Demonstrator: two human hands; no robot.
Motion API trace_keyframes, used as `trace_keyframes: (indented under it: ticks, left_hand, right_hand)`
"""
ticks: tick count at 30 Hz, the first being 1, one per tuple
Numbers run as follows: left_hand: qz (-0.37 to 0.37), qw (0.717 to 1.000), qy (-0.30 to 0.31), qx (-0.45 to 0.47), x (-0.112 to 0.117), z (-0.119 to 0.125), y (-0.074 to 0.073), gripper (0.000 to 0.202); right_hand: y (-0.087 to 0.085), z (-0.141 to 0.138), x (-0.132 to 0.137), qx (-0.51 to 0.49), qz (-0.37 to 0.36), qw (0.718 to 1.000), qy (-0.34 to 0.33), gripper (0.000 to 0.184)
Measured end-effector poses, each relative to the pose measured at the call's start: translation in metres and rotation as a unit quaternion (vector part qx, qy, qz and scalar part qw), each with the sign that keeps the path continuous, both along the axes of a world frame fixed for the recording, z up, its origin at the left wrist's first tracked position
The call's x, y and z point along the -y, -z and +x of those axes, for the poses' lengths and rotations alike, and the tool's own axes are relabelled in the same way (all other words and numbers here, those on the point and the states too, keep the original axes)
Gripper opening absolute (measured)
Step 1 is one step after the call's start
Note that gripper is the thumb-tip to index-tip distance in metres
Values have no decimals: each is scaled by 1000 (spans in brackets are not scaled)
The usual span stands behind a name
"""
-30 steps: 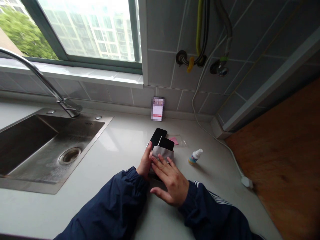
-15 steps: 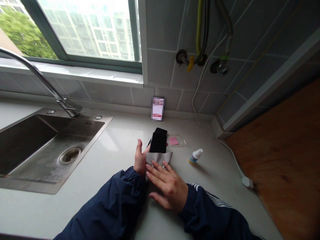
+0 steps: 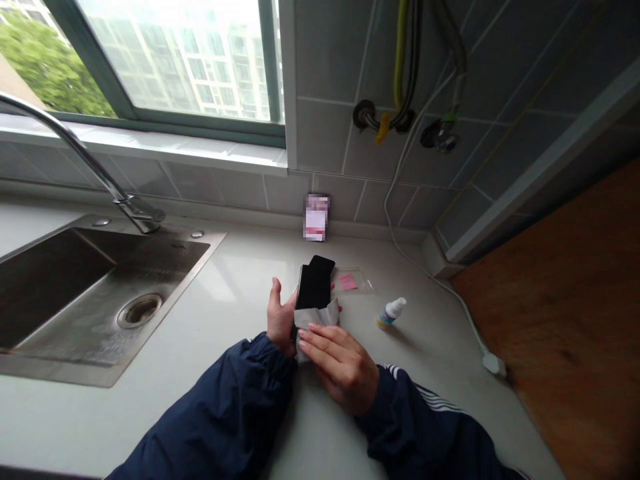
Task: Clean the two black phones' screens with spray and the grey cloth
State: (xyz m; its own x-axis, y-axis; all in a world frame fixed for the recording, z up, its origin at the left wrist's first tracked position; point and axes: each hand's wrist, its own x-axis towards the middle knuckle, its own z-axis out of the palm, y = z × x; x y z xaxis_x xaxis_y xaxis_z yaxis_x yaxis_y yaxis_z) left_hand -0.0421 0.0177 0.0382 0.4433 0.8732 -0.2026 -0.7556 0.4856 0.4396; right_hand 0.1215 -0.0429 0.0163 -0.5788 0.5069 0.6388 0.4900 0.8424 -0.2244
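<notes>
My left hand holds a black-screened phone from underneath, thumb sticking up on the left and fingertips just showing at the right edge. Across the phone's lower half lies a thin grey cloth. My right hand presses on that cloth, fingers close together and pointing left; its thumb is hidden. Behind the phone's top edge a second dark, rounded slab shows, partly covered by the phone. Right of it, a clear phone case lies on the counter with a pink slip.
A small white-capped bottle stands on the counter to the right. Against the back wall leans a blurred-out upright card or screen. The steel sink and faucet are left; a white cable runs down right.
My right hand and the cloth have shifted slightly, its fingers drawing together and its thumb tucking out of sight. The phone has moved a little left, and the cloth's right corner has folded in.
</notes>
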Motion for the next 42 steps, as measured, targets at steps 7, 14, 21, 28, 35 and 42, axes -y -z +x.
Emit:
trace_keyframes:
  ticks: [7,14,21,28,35,42]
  left_hand:
    - [2,1000,1,-13,0,-1,-3,99]
    - [42,998,-24,-31,-2,0,-1,91]
    - [72,997,-25,-24,-1,-1,-4,85]
    - [83,996,-9,-16,-2,0,1,86]
    - [63,997,-24,-23,-5,-2,2,92]
    - [33,997,-31,-58,-7,-2,5,93]
  right_hand:
    - [-3,3,-3,-81,-22,996,-32,53]
    - [-11,-1,1,-205,-75,975,-37,41]
    - [-12,0,13,-272,-183,944,45,18]
    - [-10,5,6,-312,-313,891,104,39]
    - [0,3,-3,-316,-481,812,101,59]
    - [-3,-10,-2,-344,-683,644,-10,70]
